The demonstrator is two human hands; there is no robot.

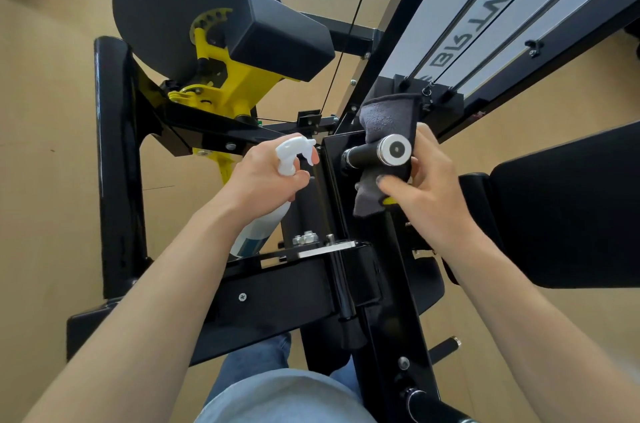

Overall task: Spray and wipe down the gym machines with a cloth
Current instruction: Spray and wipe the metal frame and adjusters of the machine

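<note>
The left hand (268, 176) is gripping the white spray bottle (273, 200) by its neck, while the right hand (424, 180) is pinching the grey cloth (384, 131) around the machine's black handle (377, 154) — chrome cap facing up. Tan floor (45, 145) is spreading beneath the black-and-yellow frame (235, 83).

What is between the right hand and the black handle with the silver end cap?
In the head view, the grey cloth lies between the right hand and the handle, wrapped around the handle's far side.
</note>
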